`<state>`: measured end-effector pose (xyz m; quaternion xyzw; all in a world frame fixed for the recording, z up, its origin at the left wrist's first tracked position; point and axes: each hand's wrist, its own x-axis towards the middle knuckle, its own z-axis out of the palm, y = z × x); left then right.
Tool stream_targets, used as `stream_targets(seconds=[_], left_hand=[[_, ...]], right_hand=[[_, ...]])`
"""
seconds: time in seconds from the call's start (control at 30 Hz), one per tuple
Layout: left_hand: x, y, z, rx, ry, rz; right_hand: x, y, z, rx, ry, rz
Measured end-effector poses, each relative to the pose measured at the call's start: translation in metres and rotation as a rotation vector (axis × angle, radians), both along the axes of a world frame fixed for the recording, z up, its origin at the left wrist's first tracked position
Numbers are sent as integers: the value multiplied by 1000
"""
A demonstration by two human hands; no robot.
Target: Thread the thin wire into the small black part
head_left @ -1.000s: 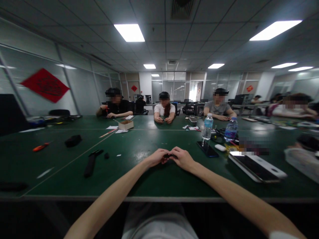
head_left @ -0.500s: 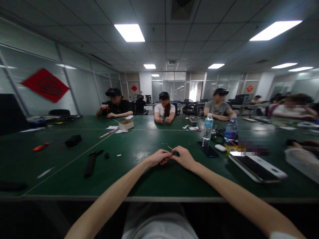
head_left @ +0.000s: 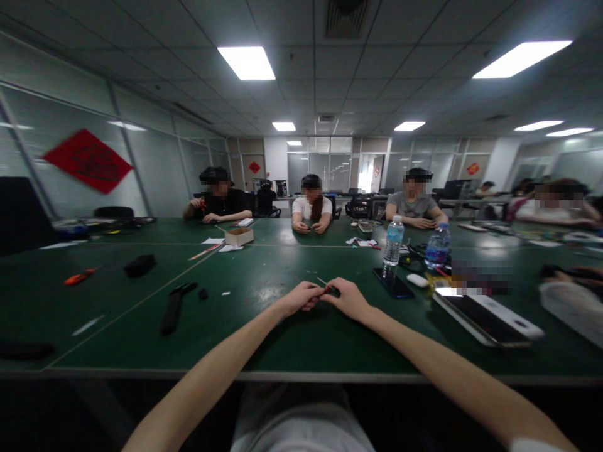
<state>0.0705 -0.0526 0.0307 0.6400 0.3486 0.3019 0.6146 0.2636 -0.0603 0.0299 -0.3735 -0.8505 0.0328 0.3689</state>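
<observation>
In the head view, the left hand (head_left: 299, 297) and the right hand (head_left: 347, 299) are meeting over the matte green table (head_left: 301, 342). Their fingers are curled inward, and the fingertips (head_left: 316, 291) are pinching a small piece (head_left: 326, 289) between them, just above the surface. It is showing dark with a fleck of red, and the fingers are hiding too much of it to name. A thin pin (head_left: 321, 280) is lying just beyond the hands.

To the left, a long black strap (head_left: 172, 312) and a small black lump (head_left: 203, 294) are resting near the left hand. An orange-handled screwdriver (head_left: 78, 277) is lying farther off. To the right, a glossy black phone (head_left: 392, 283) is lying beside a clear plastic bottle (head_left: 393, 242), and a large tablet (head_left: 485, 317) is sitting near the right hand. A blur is hiding the items behind that tablet. Across the table, three co-workers (head_left: 311, 204) are sitting around a cardboard box (head_left: 239, 236), their hands too small to read.
</observation>
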Motion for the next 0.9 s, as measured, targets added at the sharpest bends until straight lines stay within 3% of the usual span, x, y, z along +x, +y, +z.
stream_targets(seconds=[0.4, 0.7, 0.9], left_hand=[[-2, 5, -5, 63, 1, 32], [0, 8, -6, 53, -130, 131], [-2, 14, -8, 87, -245, 164]], right_hand=[[1, 4, -1, 1, -1, -2], [10, 11, 8, 16, 66, -125], [23, 9, 24, -53, -4, 2]])
